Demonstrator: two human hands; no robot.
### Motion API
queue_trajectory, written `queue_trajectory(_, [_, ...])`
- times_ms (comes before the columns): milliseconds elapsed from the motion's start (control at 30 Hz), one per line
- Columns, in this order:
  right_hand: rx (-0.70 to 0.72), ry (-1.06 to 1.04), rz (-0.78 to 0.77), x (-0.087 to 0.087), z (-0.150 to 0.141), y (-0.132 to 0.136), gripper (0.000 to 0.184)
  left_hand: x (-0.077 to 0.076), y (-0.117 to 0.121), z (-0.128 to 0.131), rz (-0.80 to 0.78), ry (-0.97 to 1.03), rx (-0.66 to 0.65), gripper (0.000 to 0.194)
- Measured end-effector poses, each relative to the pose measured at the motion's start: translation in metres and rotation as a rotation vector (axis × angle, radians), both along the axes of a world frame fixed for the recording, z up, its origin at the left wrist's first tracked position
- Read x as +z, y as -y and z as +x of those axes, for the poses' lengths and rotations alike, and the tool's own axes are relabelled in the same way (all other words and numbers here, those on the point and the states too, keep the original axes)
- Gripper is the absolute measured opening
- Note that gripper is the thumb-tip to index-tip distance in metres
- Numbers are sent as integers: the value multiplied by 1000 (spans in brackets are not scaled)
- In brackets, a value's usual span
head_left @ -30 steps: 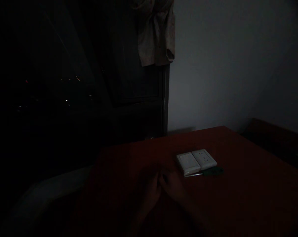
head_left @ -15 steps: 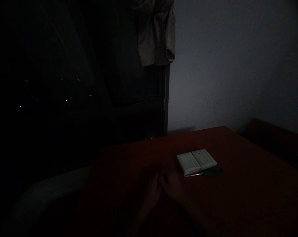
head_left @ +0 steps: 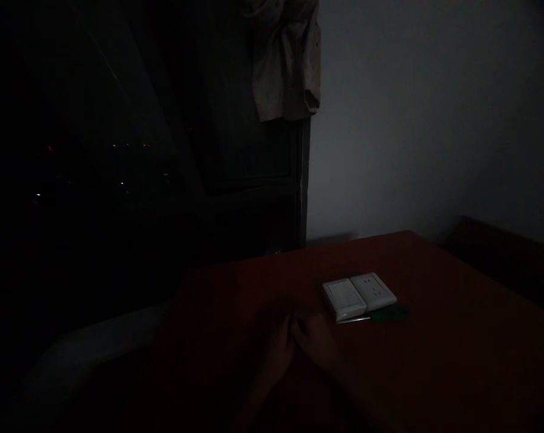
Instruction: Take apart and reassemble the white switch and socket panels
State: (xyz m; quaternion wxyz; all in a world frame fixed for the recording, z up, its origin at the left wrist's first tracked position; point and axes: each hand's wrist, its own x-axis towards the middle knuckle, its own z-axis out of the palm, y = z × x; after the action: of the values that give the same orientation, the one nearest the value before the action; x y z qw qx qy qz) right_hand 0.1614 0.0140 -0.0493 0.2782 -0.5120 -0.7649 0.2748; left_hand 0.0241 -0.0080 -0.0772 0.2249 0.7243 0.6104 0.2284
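We see our left hand (head_left: 278, 346) and right hand (head_left: 315, 341) meeting over the red-brown table (head_left: 456, 325), fingers curled in and touching; it is too dark to tell whether anything is pinched between them. Just beyond the right hand, to its right, lie a white wall-switch plate (head_left: 344, 298) and a white socket plate (head_left: 374, 290), side by side. Along their near edges lies a screwdriver with a green handle (head_left: 389, 312), its bare shaft (head_left: 353, 320) pointing left toward us.

The poor light seems our main risk: we could misjudge depth and knock the switch plate with the right knuckles, and since the plates sit together, a bump on one would likely shift both. A careless sweep could also set the screwdriver rolling, or bring a finger onto its tip.

The far table edge runs below the window frame (head_left: 303, 180) and the wall (head_left: 411, 120); the right edge slants away from the far corner, well apart from the plates. The left edge fades into shadow, so we cannot judge our margin there. Tabletop extends right of the handle, giving the right hand more room than the left.
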Motion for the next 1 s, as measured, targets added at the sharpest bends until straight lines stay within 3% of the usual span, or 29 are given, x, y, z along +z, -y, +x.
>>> queue_trajectory(1000, [8, 4, -5, 0, 1, 0, 24, -8, -2, -2, 7, 18, -3, 48])
